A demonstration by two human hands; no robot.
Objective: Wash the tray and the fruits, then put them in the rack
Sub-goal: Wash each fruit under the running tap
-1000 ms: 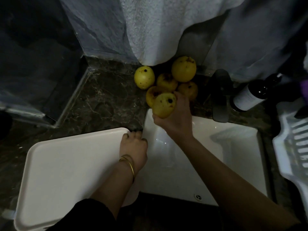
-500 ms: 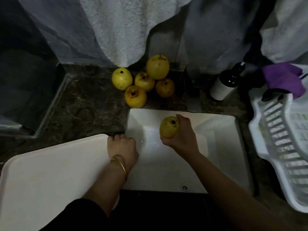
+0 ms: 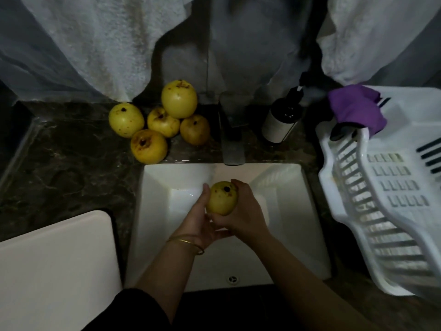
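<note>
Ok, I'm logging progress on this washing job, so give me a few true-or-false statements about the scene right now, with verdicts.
1. The left hand and the right hand both hold one yellow fruit over the sink. True.
2. Five more fruits lie on the counter behind the sink. True.
3. The rack already holds fruit. False: no fruit shows in it; a purple cloth lies over its far end.
4. The tray sits in the sink. False: it lies on the counter, left of the sink.
5. A dark bottle stands right of the faucet. True.
</note>
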